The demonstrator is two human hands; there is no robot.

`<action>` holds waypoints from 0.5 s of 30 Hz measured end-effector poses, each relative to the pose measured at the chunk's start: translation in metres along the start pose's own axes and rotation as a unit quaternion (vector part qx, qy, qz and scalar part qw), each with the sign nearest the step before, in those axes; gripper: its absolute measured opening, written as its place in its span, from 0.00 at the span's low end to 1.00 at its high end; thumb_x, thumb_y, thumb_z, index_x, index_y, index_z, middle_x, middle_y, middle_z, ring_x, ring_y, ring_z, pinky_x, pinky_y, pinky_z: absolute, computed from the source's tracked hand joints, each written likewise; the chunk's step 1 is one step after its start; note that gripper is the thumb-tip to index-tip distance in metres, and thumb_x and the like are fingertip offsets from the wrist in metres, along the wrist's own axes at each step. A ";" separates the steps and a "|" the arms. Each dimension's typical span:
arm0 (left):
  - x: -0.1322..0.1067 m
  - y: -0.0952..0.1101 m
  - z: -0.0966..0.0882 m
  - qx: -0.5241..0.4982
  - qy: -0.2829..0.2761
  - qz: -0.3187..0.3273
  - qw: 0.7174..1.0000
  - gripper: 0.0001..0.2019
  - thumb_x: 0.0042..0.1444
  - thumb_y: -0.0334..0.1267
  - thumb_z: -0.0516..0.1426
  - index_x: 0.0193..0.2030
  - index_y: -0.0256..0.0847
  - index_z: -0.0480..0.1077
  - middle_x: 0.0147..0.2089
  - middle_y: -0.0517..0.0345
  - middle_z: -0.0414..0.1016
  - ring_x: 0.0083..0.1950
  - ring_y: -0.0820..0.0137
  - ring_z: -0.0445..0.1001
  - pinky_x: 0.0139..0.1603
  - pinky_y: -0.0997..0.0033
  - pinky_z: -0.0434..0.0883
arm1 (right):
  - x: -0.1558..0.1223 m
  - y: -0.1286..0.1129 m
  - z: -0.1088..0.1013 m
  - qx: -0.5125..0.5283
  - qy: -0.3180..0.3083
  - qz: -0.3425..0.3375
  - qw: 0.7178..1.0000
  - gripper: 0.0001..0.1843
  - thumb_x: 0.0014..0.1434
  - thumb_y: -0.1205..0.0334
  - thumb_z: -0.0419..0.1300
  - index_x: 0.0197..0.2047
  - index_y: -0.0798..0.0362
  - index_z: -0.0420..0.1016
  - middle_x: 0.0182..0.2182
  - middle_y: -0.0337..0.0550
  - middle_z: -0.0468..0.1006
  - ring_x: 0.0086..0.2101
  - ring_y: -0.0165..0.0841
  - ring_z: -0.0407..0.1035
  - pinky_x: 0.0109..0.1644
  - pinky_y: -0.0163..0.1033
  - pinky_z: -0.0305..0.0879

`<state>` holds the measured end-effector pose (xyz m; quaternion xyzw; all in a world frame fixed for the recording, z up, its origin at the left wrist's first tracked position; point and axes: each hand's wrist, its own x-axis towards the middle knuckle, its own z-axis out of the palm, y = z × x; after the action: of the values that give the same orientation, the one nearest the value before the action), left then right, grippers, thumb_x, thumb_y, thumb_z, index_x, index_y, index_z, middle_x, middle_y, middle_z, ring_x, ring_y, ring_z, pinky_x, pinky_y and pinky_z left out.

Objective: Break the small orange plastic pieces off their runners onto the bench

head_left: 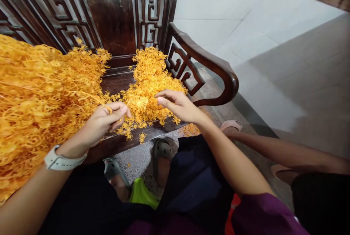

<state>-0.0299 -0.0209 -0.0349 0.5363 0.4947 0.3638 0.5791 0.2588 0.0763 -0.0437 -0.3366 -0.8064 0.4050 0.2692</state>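
Note:
My left hand (pixel 109 116), with a pale watch strap (pixel 65 160) at the wrist, pinches a thin orange plastic strand (pixel 95 98). A yellow-orange flower-like piece (pixel 141 102) shows between my two hands; whether it joins the strand I cannot tell. To its right my right hand (pixel 175 103) reaches over the small pile of orange flower-like pieces (pixel 153 78), thumb and fingers apart, with nothing visible between them. A much larger heap of orange strands and pieces (pixel 49 85) spreads beside my left arm.
The heaps lie on a dark carved wooden bench (pixel 117 81) with a curved armrest (pixel 213 63) at right. A few loose pieces (pixel 142 137) sit by its front edge, and more (pixel 190 130) are on the floor. Another person's leg (pixel 287 147) stretches in from the right. Something bright green (pixel 143 193) is below.

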 end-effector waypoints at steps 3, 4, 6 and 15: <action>0.001 -0.001 0.012 0.027 -0.008 0.004 1.000 0.20 0.71 0.53 0.59 0.35 0.40 0.73 0.20 0.65 0.59 0.23 0.73 0.54 0.27 0.69 0.53 | -0.002 -0.012 0.018 0.071 -0.020 -0.013 0.997 0.22 0.72 0.43 0.62 0.56 0.53 0.78 0.47 0.46 0.81 0.43 0.34 0.72 0.49 0.42 0.69; 0.001 -0.002 0.015 0.032 -0.006 0.009 0.999 0.21 0.72 0.53 0.59 0.32 0.40 0.71 0.21 0.64 0.59 0.23 0.73 0.54 0.27 0.69 0.53 | -0.002 -0.015 0.023 0.095 -0.038 -0.016 0.995 0.21 0.72 0.43 0.63 0.54 0.53 0.78 0.44 0.44 0.79 0.40 0.33 0.70 0.46 0.41 0.68; 0.001 -0.003 0.021 0.044 0.000 0.018 0.999 0.23 0.73 0.53 0.58 0.29 0.41 0.67 0.22 0.64 0.59 0.24 0.74 0.55 0.28 0.69 0.54 | -0.002 -0.020 0.029 0.153 -0.079 -0.008 0.985 0.20 0.70 0.42 0.65 0.46 0.53 0.78 0.36 0.39 0.75 0.34 0.30 0.65 0.40 0.38 0.64; -0.005 -0.001 0.027 0.049 -0.026 0.022 0.998 0.23 0.74 0.51 0.56 0.29 0.41 0.66 0.23 0.64 0.59 0.25 0.72 0.56 0.28 0.68 0.54 | -0.002 -0.023 0.030 0.365 -0.014 0.074 0.928 0.26 0.62 0.37 0.71 0.32 0.52 0.73 0.27 0.36 0.76 0.28 0.28 0.70 0.37 0.38 0.66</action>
<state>-0.0056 -0.0328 -0.0368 0.5838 0.4853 0.3378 0.5564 0.2317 0.0505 -0.0409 -0.2681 -0.5792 0.6951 0.3309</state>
